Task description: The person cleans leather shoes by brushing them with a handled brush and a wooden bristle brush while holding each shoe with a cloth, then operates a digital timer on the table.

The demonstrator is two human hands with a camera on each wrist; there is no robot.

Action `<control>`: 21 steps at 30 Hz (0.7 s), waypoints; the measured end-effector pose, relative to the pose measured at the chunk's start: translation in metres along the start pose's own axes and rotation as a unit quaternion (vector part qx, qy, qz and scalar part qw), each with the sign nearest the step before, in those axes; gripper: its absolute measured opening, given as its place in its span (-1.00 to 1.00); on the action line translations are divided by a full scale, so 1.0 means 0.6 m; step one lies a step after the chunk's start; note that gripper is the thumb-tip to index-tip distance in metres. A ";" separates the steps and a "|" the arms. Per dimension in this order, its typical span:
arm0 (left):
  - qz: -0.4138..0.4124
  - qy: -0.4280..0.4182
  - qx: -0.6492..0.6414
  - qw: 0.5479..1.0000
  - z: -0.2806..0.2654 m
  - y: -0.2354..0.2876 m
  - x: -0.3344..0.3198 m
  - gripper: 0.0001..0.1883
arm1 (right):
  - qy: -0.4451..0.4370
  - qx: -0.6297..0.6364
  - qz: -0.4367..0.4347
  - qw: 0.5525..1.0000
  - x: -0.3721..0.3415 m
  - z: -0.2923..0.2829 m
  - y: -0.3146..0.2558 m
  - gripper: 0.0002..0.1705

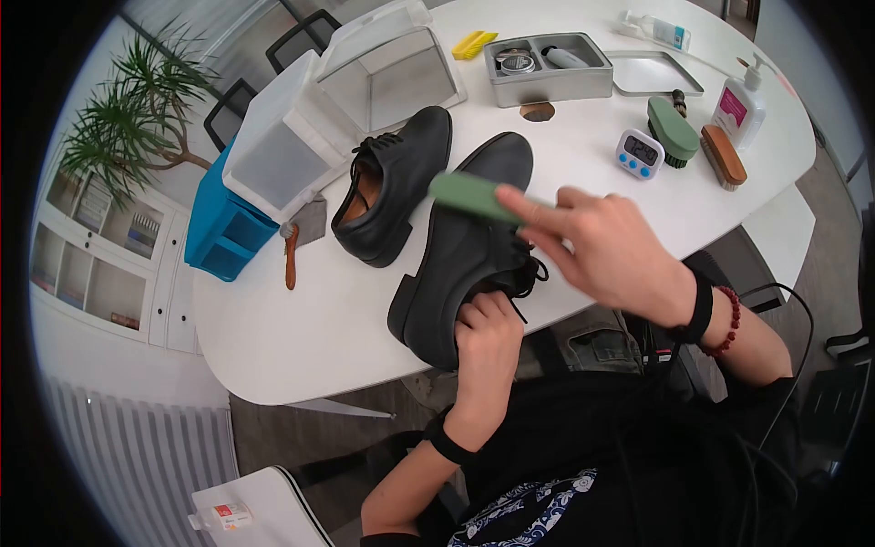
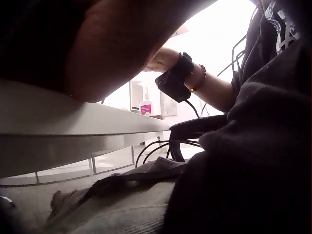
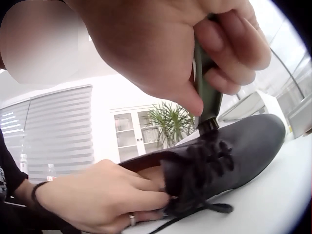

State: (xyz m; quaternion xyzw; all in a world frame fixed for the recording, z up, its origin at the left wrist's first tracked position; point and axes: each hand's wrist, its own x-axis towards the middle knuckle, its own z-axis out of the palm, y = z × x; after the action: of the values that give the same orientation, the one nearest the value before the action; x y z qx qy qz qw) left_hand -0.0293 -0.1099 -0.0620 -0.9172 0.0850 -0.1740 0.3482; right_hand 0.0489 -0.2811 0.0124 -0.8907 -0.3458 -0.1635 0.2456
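My right hand [image 1: 602, 246] grips a green-backed shoe brush [image 1: 467, 197], blurred in the head view, over a black lace-up shoe [image 1: 447, 264]. In the right wrist view the dark bristles of the brush [image 3: 210, 105] are right at the laces [image 3: 197, 161]. My left hand [image 1: 489, 351] holds that shoe at its opening, fingers reaching inside; a ring shows on one finger. The mate, another black shoe [image 1: 401, 182], stands just left of it on the table. The left wrist view shows neither shoe, only a dark close-up and the right forearm [image 2: 214, 90].
On the white table [image 1: 292, 351] at right are a second green brush [image 1: 673, 128], a wooden brush [image 1: 723, 157], a timer [image 1: 639, 153] and a pump bottle [image 1: 740, 105]. A metal tin [image 1: 551, 87] and plastic boxes [image 1: 292, 155] stand behind. A wooden-handled tool [image 1: 291, 260] lies left.
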 end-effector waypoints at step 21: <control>-0.016 0.002 -0.033 0.999 0.010 0.009 0.003 -0.86 | 0.026 0.076 0.032 0.996 0.002 0.004 -0.011 -0.52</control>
State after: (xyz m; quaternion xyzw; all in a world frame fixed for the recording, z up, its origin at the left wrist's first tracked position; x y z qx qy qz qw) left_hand -0.0252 -0.1107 -0.0693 -0.9290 0.0768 -0.1790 0.3147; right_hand 0.0456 -0.2751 0.0130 -0.8755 -0.3221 -0.1523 0.3263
